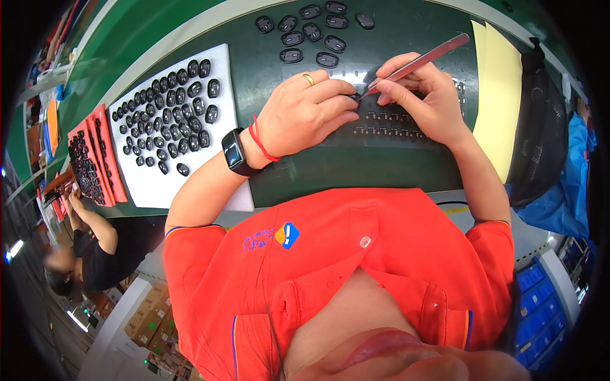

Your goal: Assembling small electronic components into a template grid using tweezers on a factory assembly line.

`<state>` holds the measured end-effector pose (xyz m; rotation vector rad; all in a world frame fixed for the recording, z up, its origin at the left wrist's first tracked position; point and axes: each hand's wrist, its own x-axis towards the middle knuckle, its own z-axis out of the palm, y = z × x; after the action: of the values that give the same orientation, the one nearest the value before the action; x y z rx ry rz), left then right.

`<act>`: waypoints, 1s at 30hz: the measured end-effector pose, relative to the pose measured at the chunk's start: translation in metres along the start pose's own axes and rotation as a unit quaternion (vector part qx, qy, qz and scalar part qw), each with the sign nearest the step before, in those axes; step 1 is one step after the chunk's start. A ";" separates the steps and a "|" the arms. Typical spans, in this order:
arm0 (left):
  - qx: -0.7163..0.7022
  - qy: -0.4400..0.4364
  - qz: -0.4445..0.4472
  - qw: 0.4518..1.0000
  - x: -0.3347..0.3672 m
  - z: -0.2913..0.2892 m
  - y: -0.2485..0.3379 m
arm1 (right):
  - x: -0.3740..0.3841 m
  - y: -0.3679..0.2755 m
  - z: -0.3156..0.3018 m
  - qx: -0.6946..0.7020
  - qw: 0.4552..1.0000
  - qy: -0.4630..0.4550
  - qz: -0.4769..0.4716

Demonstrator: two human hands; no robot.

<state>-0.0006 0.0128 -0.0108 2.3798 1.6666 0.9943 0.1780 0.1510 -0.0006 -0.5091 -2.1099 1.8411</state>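
My left hand (pixel 308 111) is closed with its fingertips on a small black oval casing (pixel 356 100), mostly hidden behind the fingers. In my right hand (pixel 432 105) is a pair of tweezers (pixel 432 58), pinched between thumb and fingers, the tips reaching down to that casing. Below and beside both hands, tiny dark parts (pixel 389 131) lie in rows on the green table mat (pixel 289 174). Beyond the hands, several loose black oval casings (pixel 312 32) sit with their hollow sides up.
A white foam sheet (pixel 219 184) full of black oval pieces lies at left, with red trays (pixel 113 155) past it. Yellow sheets (pixel 494 101) and a black bag (pixel 537 120) are at right. A co-worker in black (pixel 105 260) sits far left.
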 end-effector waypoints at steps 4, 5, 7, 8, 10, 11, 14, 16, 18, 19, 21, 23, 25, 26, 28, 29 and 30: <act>-0.007 0.005 0.002 1.000 0.000 -0.001 0.001 | 0.002 -0.001 -0.005 -0.040 0.998 -0.016 -0.056; -0.020 0.012 0.007 1.000 0.000 -0.001 0.001 | 0.002 -0.001 -0.005 -0.048 0.997 -0.013 -0.059; -0.019 0.020 0.008 1.000 0.000 0.000 0.001 | 0.002 -0.002 -0.007 -0.057 0.996 -0.020 -0.063; -0.024 0.026 0.010 0.999 0.000 0.001 0.001 | 0.001 -0.002 -0.007 -0.057 0.996 -0.025 -0.068; 0.006 0.025 -0.011 1.000 -0.002 0.003 0.002 | 0.003 -0.002 -0.008 -0.046 0.997 -0.013 -0.056; -0.019 0.015 -0.004 1.000 -0.001 0.005 0.001 | 0.001 -0.002 -0.010 -0.037 0.998 0.013 -0.056; -0.030 0.008 0.012 0.999 -0.005 -0.002 0.004 | -0.002 -0.005 -0.018 -0.019 0.995 0.078 -0.058; -0.007 -0.001 0.000 1.000 -0.005 -0.001 0.003 | 0.000 0.004 -0.023 0.021 0.990 0.128 -0.048; 0.013 -0.007 -0.001 1.000 -0.009 0.000 0.000 | 0.003 0.007 -0.019 0.032 0.990 0.131 -0.039; 0.026 0.002 -0.009 1.000 -0.009 -0.002 -0.002 | 0.003 0.010 -0.018 0.038 0.991 0.125 -0.029; 0.004 -0.045 -0.031 0.998 -0.012 -0.012 -0.004 | 0.005 0.010 -0.012 0.046 0.993 0.104 -0.017; 0.023 -0.037 -0.035 0.998 -0.012 -0.033 -0.008 | 0.002 0.011 -0.012 0.035 0.994 0.107 -0.007; 0.039 -0.003 -0.034 0.999 -0.018 -0.060 -0.017 | -0.001 0.010 -0.012 0.034 0.994 0.105 -0.009; 0.067 0.040 -0.045 0.996 -0.024 -0.081 -0.021 | -0.003 0.009 -0.012 0.035 0.994 0.108 -0.007; 0.143 0.091 -0.155 0.973 -0.050 -0.118 -0.035 | -0.002 0.007 -0.012 0.040 0.993 0.108 -0.010; 0.193 0.120 -0.189 0.955 -0.071 -0.136 -0.047 | -0.003 0.007 -0.011 0.038 0.994 0.103 -0.008; 0.172 0.175 -0.281 0.928 -0.092 -0.152 -0.054 | -0.003 0.007 -0.011 0.036 0.994 0.102 -0.007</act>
<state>-0.1451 -0.0893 0.0446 1.7364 2.6383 1.1184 0.1859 0.1597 -0.0057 -0.6358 -1.9013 1.7683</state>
